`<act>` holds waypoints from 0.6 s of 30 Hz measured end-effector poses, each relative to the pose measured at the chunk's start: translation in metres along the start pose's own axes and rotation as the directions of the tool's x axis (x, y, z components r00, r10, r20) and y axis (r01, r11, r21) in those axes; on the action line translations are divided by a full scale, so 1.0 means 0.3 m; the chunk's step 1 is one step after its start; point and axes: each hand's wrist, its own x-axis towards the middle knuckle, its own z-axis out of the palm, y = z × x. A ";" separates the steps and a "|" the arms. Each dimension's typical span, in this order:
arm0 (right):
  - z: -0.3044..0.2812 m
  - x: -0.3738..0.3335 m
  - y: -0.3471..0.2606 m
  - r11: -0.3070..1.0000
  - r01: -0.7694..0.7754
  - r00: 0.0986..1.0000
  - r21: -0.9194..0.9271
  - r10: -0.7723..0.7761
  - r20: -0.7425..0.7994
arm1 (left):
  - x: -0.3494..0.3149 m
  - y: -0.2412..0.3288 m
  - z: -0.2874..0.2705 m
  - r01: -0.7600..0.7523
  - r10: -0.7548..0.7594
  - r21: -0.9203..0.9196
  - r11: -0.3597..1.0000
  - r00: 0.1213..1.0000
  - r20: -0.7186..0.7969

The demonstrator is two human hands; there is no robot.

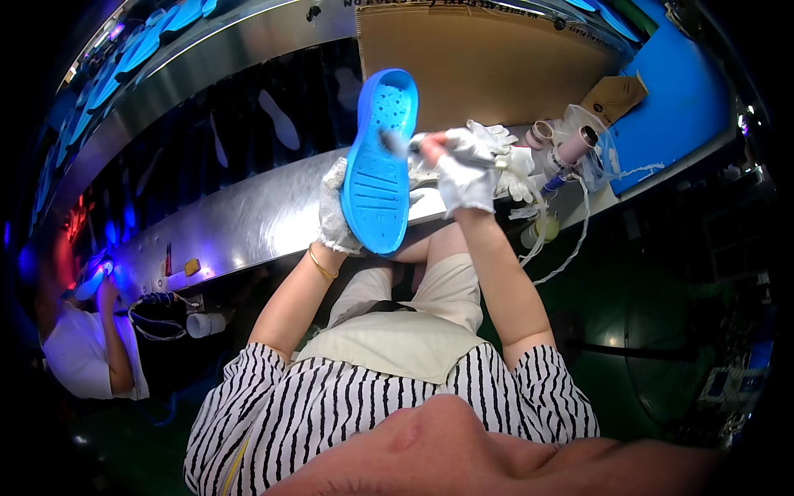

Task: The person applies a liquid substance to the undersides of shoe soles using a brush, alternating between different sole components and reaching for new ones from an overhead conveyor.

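Note:
A bright blue shoe sole is raised over the bench edge in front of me, its hollow inner side up, showing small holes toward the top and ribs lower down. My left hand, in a whitish glove, is wrapped round the sole's left edge; some of its fingers are hidden behind it. My right hand, gloved with a bare fingertip showing, is closed on a brush. The brush's dark head is smeared by motion and meets the inside of the sole in its upper half.
A metal bench runs across, with dark slots holding soles behind it. A cardboard box stands at the back. White gloves, a pink bottle and a plastic bag lie right. A co-worker sits far left.

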 end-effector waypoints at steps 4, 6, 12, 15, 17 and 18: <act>-0.011 0.114 0.050 0.995 0.088 0.993 -0.035 -0.090 -0.069 | -0.005 -0.017 0.020 0.070 -0.072 -0.057 0.996 0.997 -0.025; 0.006 0.081 0.115 0.985 0.167 0.986 -0.032 -0.168 -0.008 | 0.012 0.002 0.016 0.057 -0.025 0.239 0.969 0.990 -0.136; -0.039 0.012 -0.015 0.996 0.051 0.961 -0.079 -0.027 0.275 | 0.022 0.088 0.008 0.014 0.166 0.497 0.868 0.934 -0.315; -0.022 0.069 -0.088 0.811 0.542 0.806 -0.219 -0.428 0.409 | 0.038 0.104 0.063 -0.035 0.235 0.604 0.796 0.938 -0.255; -0.028 0.063 -0.133 0.680 0.669 0.702 -0.301 -0.444 0.556 | 0.059 0.129 0.064 -0.098 0.292 0.662 0.743 0.938 -0.188; -0.034 0.054 -0.166 0.627 0.710 0.662 -0.322 -0.437 0.608 | 0.069 0.144 0.084 -0.116 0.276 0.663 0.740 0.951 -0.142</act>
